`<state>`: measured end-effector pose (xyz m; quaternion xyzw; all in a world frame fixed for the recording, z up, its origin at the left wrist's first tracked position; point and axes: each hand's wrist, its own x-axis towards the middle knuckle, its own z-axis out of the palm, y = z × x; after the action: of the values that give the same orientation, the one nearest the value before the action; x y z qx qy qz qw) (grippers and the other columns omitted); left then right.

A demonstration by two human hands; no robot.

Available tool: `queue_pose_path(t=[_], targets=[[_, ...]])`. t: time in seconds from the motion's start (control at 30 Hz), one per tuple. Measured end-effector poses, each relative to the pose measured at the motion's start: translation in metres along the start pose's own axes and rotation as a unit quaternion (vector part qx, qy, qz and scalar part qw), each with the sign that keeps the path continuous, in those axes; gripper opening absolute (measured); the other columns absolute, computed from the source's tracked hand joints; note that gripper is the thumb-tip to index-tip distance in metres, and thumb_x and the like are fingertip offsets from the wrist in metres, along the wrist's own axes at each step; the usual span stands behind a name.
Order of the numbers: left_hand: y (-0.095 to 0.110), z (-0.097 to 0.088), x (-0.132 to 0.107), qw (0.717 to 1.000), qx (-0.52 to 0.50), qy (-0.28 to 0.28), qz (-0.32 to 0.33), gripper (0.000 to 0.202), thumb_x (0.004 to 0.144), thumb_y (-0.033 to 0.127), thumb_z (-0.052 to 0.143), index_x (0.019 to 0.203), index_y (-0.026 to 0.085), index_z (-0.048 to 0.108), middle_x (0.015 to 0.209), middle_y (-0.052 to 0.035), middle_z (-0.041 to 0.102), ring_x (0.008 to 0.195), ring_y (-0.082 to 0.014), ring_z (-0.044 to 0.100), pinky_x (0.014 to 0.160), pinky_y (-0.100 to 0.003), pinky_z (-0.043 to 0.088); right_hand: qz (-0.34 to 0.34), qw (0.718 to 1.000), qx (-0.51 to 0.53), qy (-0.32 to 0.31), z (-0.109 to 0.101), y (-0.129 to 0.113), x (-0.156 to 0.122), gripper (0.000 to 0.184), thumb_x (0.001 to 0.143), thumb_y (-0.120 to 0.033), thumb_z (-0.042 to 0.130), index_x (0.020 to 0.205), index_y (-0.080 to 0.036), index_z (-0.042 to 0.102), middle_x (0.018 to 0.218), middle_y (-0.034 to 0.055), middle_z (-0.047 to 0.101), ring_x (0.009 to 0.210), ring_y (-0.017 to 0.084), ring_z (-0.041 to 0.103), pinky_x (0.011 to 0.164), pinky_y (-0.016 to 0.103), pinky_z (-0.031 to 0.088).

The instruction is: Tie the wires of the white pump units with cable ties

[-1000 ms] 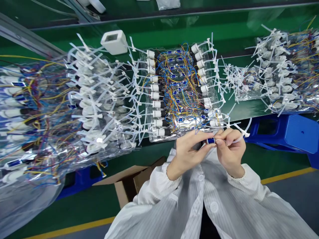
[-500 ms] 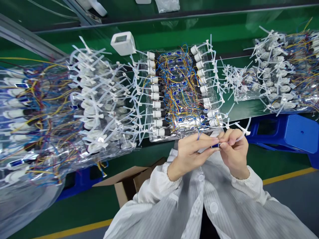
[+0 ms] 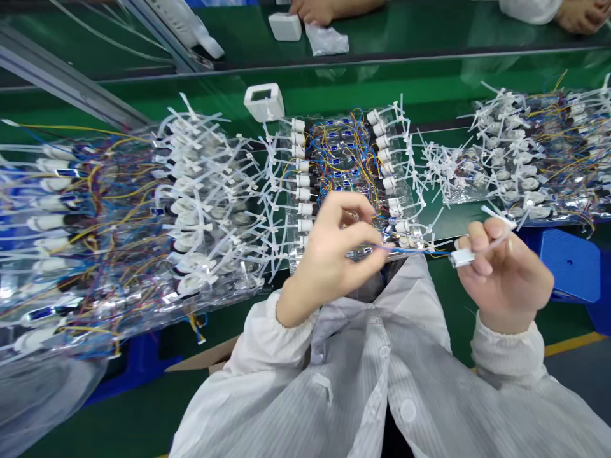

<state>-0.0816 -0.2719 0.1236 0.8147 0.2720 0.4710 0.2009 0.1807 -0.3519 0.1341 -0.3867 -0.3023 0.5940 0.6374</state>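
Near the front edge of the bench, my left hand (image 3: 334, 245) pinches a thin blue wire (image 3: 420, 250) between thumb and fingertips. The wire stretches across to a small silver, box-like part (image 3: 462, 257), gripped in the fingers of my right hand (image 3: 508, 267). A white tube with a white fitting (image 3: 503, 222) sticks up from the same fingers. Beyond my left hand lies a bagged tray of wired assemblies (image 3: 341, 152), with white cylinders along both sides and blue and yellow wires between them. My left hand hides part of its front rows.
More bagged assemblies with tubes (image 3: 191, 210) cover the bench on the left, others (image 3: 525, 152) on the right. A pile of white tubes (image 3: 449, 162) lies between. Behind stands a white box-shaped device (image 3: 264, 103). A blue stool (image 3: 570, 264) is below right. Another person's hand (image 3: 317, 9) rests across the bench.
My hands, close together before, have moved apart. The right went right with the silver part and tube; the left moved left and up, drawing the blue wire out straight. Other people's hands have come into view.
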Motion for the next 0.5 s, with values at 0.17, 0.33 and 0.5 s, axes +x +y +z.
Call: queue_pose_path(t=[0.17, 0.33, 0.5], targets=[[-0.026, -0.006, 0.02, 0.982, -0.143, 0.075, -0.098, 0.033, 0.103, 0.043, 0.069, 0.08, 0.024, 0.055, 0.088, -0.0023, 0.068, 0.09, -0.021, 0.072, 0.088, -0.044, 0.063, 0.053, 0.998, 0.031, 0.004, 0.01, 0.001, 0.058, 0.02, 0.094, -0.042, 0.078, 0.098, -0.025, 0.069, 0.102, 0.0029, 0.079, 0.083, 0.016, 0.075, 0.07, 0.033, 0.07], [-0.065, 0.002, 0.031, 0.975, -0.1, 0.09, -0.178, 0.033, 0.099, 0.044, 0.072, 0.082, 0.024, 0.051, 0.072, 0.0037, 0.052, 0.067, -0.0135, 0.056, 0.069, -0.03, 0.051, 0.108, 0.982, 0.155, -0.002, 0.011, 0.045, 0.115, 0.013, 0.088, -0.019, 0.073, 0.098, -0.02, 0.066, 0.101, 0.0052, 0.082, 0.1, 0.016, 0.081, 0.089, 0.03, 0.074], [-0.095, 0.004, 0.02, 0.973, 0.04, 0.048, -0.221, 0.034, 0.1, 0.039, 0.068, 0.075, 0.023, 0.053, 0.064, 0.0055, 0.05, 0.061, -0.0132, 0.046, 0.064, -0.03, 0.037, 0.18, 0.968, 0.177, -0.004, 0.005, 0.07, 0.118, 0.019, 0.084, -0.013, 0.07, 0.103, -0.016, 0.066, 0.112, 0.0144, 0.084, 0.122, 0.021, 0.081, 0.105, 0.032, 0.071]])
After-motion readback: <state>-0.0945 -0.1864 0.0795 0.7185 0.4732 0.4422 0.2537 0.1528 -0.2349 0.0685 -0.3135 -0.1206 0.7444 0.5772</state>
